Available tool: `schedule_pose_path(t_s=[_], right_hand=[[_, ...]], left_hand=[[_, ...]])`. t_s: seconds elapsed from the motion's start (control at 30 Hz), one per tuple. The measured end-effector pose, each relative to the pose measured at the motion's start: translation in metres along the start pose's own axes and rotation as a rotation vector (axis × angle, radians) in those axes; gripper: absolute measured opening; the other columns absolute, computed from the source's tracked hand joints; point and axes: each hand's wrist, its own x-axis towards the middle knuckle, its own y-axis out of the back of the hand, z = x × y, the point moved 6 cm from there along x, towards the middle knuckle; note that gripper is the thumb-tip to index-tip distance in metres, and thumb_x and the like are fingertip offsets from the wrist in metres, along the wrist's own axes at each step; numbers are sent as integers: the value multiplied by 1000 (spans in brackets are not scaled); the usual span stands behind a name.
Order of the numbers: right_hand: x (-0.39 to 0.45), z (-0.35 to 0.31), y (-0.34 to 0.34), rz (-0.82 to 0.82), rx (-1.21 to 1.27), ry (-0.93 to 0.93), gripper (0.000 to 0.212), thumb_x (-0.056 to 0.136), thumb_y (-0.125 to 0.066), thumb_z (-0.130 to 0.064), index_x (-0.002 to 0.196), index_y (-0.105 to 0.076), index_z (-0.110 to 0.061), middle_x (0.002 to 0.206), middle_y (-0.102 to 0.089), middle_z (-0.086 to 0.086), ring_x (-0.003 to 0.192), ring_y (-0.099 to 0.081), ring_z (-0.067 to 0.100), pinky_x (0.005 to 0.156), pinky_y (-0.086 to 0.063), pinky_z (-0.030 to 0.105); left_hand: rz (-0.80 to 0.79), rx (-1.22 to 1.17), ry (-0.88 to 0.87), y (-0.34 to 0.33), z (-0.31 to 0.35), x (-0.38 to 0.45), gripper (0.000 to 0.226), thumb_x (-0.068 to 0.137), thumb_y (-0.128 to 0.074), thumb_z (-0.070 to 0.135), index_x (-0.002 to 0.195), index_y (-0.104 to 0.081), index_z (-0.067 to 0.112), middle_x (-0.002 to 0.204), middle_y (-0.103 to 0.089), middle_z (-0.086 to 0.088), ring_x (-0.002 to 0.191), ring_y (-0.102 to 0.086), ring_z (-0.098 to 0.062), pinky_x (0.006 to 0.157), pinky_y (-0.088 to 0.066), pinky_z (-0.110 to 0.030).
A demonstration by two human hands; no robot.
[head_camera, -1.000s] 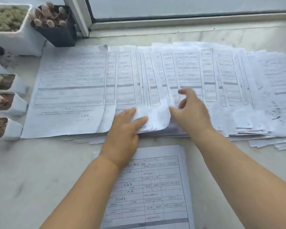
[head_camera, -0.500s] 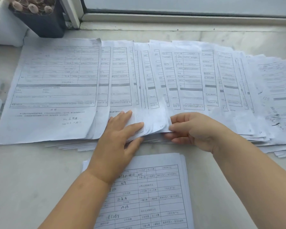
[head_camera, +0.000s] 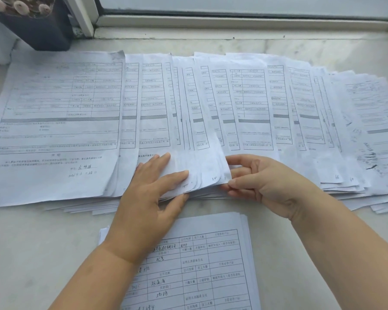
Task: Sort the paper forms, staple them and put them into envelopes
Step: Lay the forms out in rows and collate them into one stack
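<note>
Now working the fanned forms [head_camera: 188, 113] spread across the surface [head_camera: 31, 253]. Left hand [head_camera: 148, 198] is pressing flat, fingers straight, on lifted lower corners. Right hand [head_camera: 262, 182] is pinching the next corner, just right of it. Sheets' long axes are running away from me; sorted pile [head_camera: 211, 265] is lying nearest.

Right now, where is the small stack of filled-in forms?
In the head view, the stack of filled-in forms lies at the bottom centre on the marble sill, nearer the person than the fanned-out forms, partly under the left wrist.
</note>
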Motion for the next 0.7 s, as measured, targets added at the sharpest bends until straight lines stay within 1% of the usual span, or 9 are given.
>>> schedule_pose_path(t_s=[0.1,0.17,0.23,0.3,0.33,0.4,0.5,0.6,0.7], right_hand=[[-5,-2,3,79,-28,18,38,87,-54,16,111,-63,-11,89,-74,12,71,-70,15,62,-58,20],[-11,-6,13,226,-147,63,31,89,-55,11,108,-62,-12,80,-73,8,68,-70,13,60,-58,22],[-25,-12,30,424,-301,143,24,89,-55,5,102,-63,-15,72,-72,4,60,-67,10,59,-56,25],[-45,-12,47,572,-314,206,19,90,-55,0,95,-64,-16,67,-69,1,52,-62,9,56,-52,26],[-55,-8,53,604,-272,213,17,91,-55,-2,93,-65,-16,65,-67,0,50,-60,10,55,-49,25],[-74,10,57,624,-169,178,16,93,-55,-4,89,-66,-15,62,-63,0,48,-56,11,51,-46,23],[-99,47,49,586,-94,92,15,94,-56,-7,87,-67,-12,60,-60,1,46,-53,11,46,-43,21],[-123,81,30,510,-114,33,17,95,-58,-11,83,-70,-9,62,-63,1,51,-57,13,51,-45,24],[-141,110,14,447,-153,-6,14,93,-60,-12,84,-69,-7,66,-68,0,58,-63,11,59,-49,25]], left_hand=[[-37,7,-1,1,2,1,35,77,-59,47,110,-67,42,146,-41,9,141,-26,-4,118,-21,-40],[-65,54,-7,0,4,2,26,76,-64,39,102,-69,40,146,-38,11,142,-25,-9,119,-11,-28],[-76,118,0,-2,8,3,18,81,-68,33,99,-69,36,146,-37,10,143,-23,-12,116,-4,-16],[-87,171,31,-4,12,3,16,85,-69,24,100,-69,30,151,-35,3,145,-20,-15,114,-1,-15],[-91,203,35,-5,16,3,17,86,-68,21,102,-68,27,153,-34,-1,145,-20,-17,114,-2,-17],[-94,268,18,-7,25,2,18,88,-65,18,106,-66,21,154,-32,-6,145,-22,-21,114,-4,-21],[-127,323,9,-7,39,-3,24,91,-61,23,114,-62,16,156,-27,-6,146,-18,-21,118,-9,-28],[-114,312,-43,0,49,-19,31,89,-64,17,120,-61,14,151,-36,-10,143,-27,-25,118,-20,-36],[-76,276,-54,8,51,-53,34,86,-67,12,119,-63,16,144,-46,-6,136,-38,-24,112,-28,-35]])
